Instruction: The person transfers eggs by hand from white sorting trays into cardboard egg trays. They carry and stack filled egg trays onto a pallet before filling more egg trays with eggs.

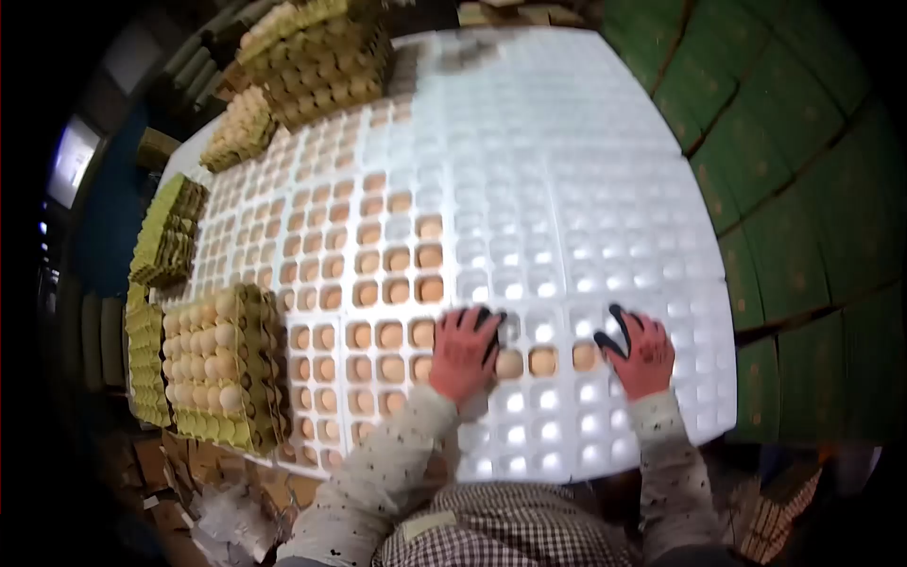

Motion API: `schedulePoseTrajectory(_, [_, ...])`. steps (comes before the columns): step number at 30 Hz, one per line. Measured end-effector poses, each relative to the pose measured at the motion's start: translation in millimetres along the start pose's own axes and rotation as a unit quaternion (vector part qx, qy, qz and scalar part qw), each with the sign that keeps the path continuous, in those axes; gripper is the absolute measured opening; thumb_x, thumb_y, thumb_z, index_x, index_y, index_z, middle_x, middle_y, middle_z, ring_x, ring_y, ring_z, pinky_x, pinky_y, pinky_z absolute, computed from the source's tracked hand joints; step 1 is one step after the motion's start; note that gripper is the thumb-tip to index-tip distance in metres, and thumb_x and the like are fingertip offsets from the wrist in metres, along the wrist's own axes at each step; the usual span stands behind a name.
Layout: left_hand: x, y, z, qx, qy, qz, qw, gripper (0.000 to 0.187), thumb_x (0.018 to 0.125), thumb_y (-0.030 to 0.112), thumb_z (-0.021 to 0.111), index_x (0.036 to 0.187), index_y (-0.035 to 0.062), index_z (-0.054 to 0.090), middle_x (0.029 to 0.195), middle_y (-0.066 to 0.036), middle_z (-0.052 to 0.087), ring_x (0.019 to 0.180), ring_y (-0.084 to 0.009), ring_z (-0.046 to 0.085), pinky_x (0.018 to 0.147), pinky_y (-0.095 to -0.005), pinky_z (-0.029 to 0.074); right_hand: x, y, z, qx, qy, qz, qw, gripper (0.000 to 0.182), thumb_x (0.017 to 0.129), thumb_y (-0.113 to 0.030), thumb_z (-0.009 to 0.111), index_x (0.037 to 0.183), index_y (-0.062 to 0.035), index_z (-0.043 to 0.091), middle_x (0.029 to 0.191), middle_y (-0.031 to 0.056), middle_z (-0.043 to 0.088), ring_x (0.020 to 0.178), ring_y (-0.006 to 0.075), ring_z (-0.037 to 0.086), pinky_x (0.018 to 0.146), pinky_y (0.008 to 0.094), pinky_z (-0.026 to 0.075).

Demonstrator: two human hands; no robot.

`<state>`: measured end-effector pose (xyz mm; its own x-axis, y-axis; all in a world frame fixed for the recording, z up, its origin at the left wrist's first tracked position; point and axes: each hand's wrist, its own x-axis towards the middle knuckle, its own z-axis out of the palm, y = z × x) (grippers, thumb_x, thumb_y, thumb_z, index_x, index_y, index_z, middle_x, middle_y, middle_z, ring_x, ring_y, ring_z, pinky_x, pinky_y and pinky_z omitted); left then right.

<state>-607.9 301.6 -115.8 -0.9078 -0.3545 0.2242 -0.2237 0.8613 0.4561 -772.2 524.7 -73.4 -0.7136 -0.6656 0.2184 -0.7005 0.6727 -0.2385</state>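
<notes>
Both my hands wear red gloves with black fingertips, palms down over the white moulded tray surface point(614, 416). My left hand point(463, 353) lies at the edge of the filled pockets, its fingers a little apart; what lies under its palm is hidden. Just right of its thumb, a brown egg point(508, 364) sits in a pocket, with another egg point(543, 361) beside it. Farther right, my right hand point(644, 353) is open, thumb and forefinger spread, close to a third egg point(584, 356). Nothing shows between those fingers.
Many brown eggs point(397, 289) fill pockets on the left. Yellowish egg cartons stand along the left edge: a front stack point(213, 364) with eggs, a folded-looking stack point(168, 230), and a tall stack point(321, 66) at the back. Green crates point(803, 189) line the right side.
</notes>
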Motion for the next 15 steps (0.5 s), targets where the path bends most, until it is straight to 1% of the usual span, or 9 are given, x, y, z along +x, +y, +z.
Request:
schedulePoseTrajectory(1, [-5, 13, -9, -0.031, 0.022, -0.017, 0.999, 0.050, 0.076, 0.018, 0.069, 0.125, 0.0124, 0.057, 0.127, -0.017, 0.049, 0.118, -0.0409, 0.044, 0.105, -0.0529, 0.033, -1, 3, 5, 0.003, 0.003, 0.017, 1.000, 0.050, 0.076, -0.031, 0.076, 0.122, -0.0147, 0.062, 0.109, 0.0066, 0.060, 0.096, 0.0296, 0.054, 0.084, 0.0406, 0.045])
schedulePoseTrajectory(2, [-14, 12, -4, -0.039, -0.002, -0.002, 0.999, 0.056, 0.077, 0.022, 0.067, 0.130, 0.0119, 0.053, 0.134, -0.019, 0.046, 0.123, -0.0429, 0.041, 0.108, -0.0548, 0.029, -13, 18, 33, -0.044, 0.018, 0.005, 0.999, 0.052, 0.076, -0.034, 0.076, 0.122, -0.0143, 0.061, 0.114, 0.0063, 0.057, 0.103, 0.0313, 0.050, 0.093, 0.0425, 0.041])
schedulePoseTrajectory(3, [-21, 14, 6, 0.008, -0.053, 0.051, 0.997, 0.060, 0.078, 0.026, 0.067, 0.134, 0.0113, 0.050, 0.138, -0.021, 0.044, 0.127, -0.0434, 0.039, 0.108, -0.0555, 0.027, -18, 18, 47, -0.038, -0.005, 0.017, 0.999, 0.056, 0.073, -0.038, 0.077, 0.121, -0.0136, 0.061, 0.116, 0.0064, 0.056, 0.108, 0.0333, 0.047, 0.099, 0.0449, 0.036])
schedulePoseTrajectory(4, [-16, 16, -4, 0.025, -0.069, 0.029, 0.997, 0.060, 0.082, 0.028, 0.064, 0.136, 0.0089, 0.048, 0.140, -0.021, 0.042, 0.129, -0.0435, 0.038, 0.108, -0.0555, 0.027, -8, 10, 42, -0.030, 0.008, 0.013, 0.999, 0.056, 0.073, -0.038, 0.077, 0.120, -0.0118, 0.061, 0.115, 0.0068, 0.056, 0.109, 0.0337, 0.046, 0.100, 0.0477, 0.034])
schedulePoseTrajectory(5, [-36, 17, 28, 0.003, -0.091, 0.059, 0.994, 0.058, 0.086, 0.028, 0.060, 0.138, 0.0074, 0.046, 0.140, -0.021, 0.043, 0.130, -0.0437, 0.037, 0.109, -0.0559, 0.026, -21, 9, 45, -0.073, -0.009, 0.011, 0.997, 0.051, 0.076, -0.036, 0.075, 0.117, -0.0100, 0.062, 0.114, 0.0080, 0.057, 0.109, 0.0344, 0.046, 0.100, 0.0504, 0.034])
schedulePoseTrajectory(7, [-31, 23, 23, 0.029, -0.063, 0.054, 0.996, 0.059, 0.089, 0.027, 0.058, 0.141, 0.0066, 0.041, 0.142, -0.022, 0.040, 0.132, -0.0438, 0.035, 0.110, -0.0567, 0.025, -20, 7, 47, -0.012, 0.016, 0.048, 0.999, 0.048, 0.077, -0.035, 0.074, 0.115, -0.0080, 0.062, 0.112, 0.0094, 0.058, 0.110, 0.0360, 0.046, 0.101, 0.0525, 0.032])
schedulePoseTrajectory(11, [-35, 21, 7, 0.019, -0.100, 0.071, 0.992, 0.062, 0.091, 0.029, 0.057, 0.145, 0.0091, 0.035, 0.145, -0.022, 0.035, 0.135, -0.0438, 0.031, 0.112, -0.0563, 0.023, -25, 11, 51, -0.003, 0.016, 0.060, 0.998, 0.051, 0.076, -0.037, 0.074, 0.116, -0.0086, 0.063, 0.113, 0.0103, 0.058, 0.115, 0.0395, 0.044, 0.106, 0.0541, 0.030])
schedulePoseTrajectory(13, [-42, 31, -2, -0.060, -0.018, 0.116, 0.991, 0.064, 0.090, 0.033, 0.058, 0.146, 0.0108, 0.036, 0.144, -0.022, 0.036, 0.135, -0.0425, 0.032, 0.112, -0.0550, 0.024, -27, 11, 53, -0.025, 0.007, 0.058, 0.998, 0.051, 0.076, -0.036, 0.074, 0.118, -0.0097, 0.062, 0.117, 0.0092, 0.057, 0.118, 0.0399, 0.043, 0.106, 0.0545, 0.029])
schedulePoseTrajectory(15, [-56, 49, -26, -0.125, -0.024, 0.162, 0.979, 0.066, 0.090, 0.037, 0.058, 0.147, 0.0121, 0.036, 0.144, -0.021, 0.038, 0.134, -0.0406, 0.035, 0.113, -0.0538, 0.024, -29, 4, 56, -0.039, 0.037, 0.052, 0.997, 0.050, 0.075, -0.034, 0.074, 0.118, -0.0108, 0.062, 0.120, 0.0085, 0.056, 0.120, 0.0392, 0.042, 0.106, 0.0541, 0.029])
